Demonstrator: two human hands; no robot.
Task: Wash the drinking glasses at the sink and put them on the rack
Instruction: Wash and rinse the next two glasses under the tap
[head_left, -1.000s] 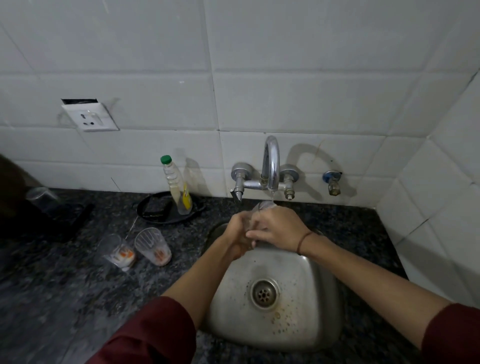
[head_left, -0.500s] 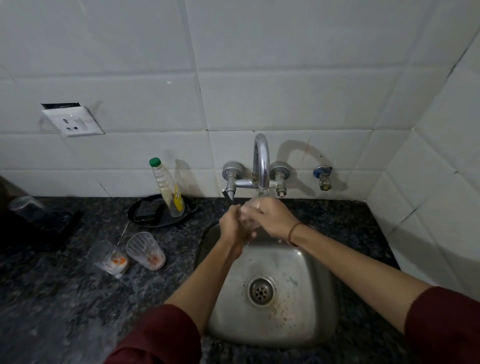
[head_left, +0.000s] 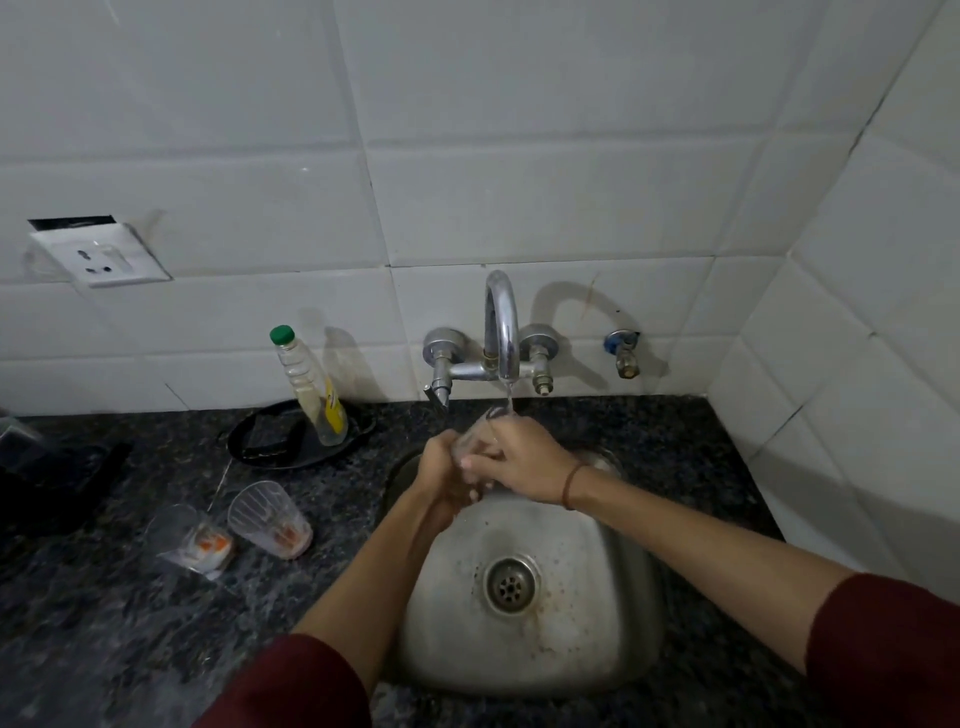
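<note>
The dark speckled stone counter (head_left: 156, 623) runs to both sides of the chrome wall tap (head_left: 501, 322), and the square stainless steel sink (head_left: 597, 597) lies directly below the tap. Your left hand (head_left: 439, 467) and right hand (head_left: 530, 457) meet just under the tap's spout, above the far edge of the sink. Between them is the clear drinking glass (head_left: 479, 434), which seems tilted with its mouth up toward the thin stream of water. Your left fingers curl round its lower body from the left and your right fingers wrap across it from the right, so both hands grip it and little of it shows. Treat it as light, rigid and breakable, and slippery while wet. I judge the safest hold is round the body, thumb opposite fingers, not by the rim, and well clear of the metal spout. Below and to the left of the tap, 2 more lie on their sides on the counter, a ribbed clear glass (head_left: 270, 519) and a second clear glass (head_left: 189, 540). Both have orange residue near the base. They may roll, so take each round its middle. No rack is in view.
</note>
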